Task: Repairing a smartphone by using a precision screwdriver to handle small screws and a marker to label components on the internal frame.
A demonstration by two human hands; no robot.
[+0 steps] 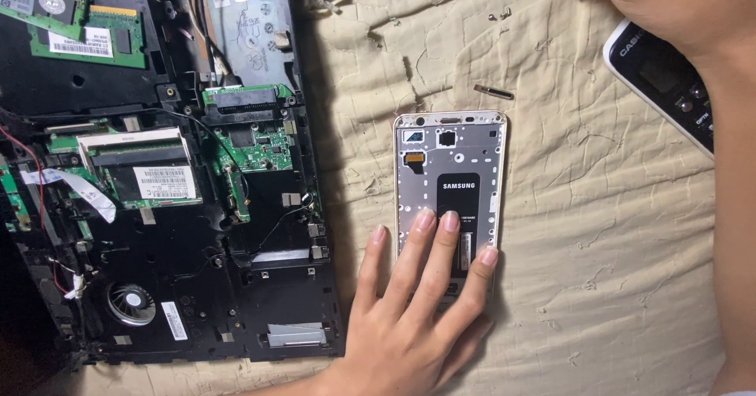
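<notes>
Opened phone (450,160) under left hand (409,317) fingers.

An opened laptop chassis (157,207), its bottom cover off, fills the left side of the view and lies on a wrinkled beige quilted cloth (614,231). Two green memory modules (75,22) sit side by side at its upper left corner. Lower down, a wireless card with a white label (161,182) rests in its slot, with a white ribbon cable (75,187) curling just to the left. A green circuit board (256,140) with a black drive connector lies near the chassis's right edge. A round cooling fan (130,301) sits at the lower left. On the cloth, a small dark metal pin (494,91) lies apart, tiny screws (499,14) beyond it. A black calculator (669,85) pokes in at the right.
</notes>
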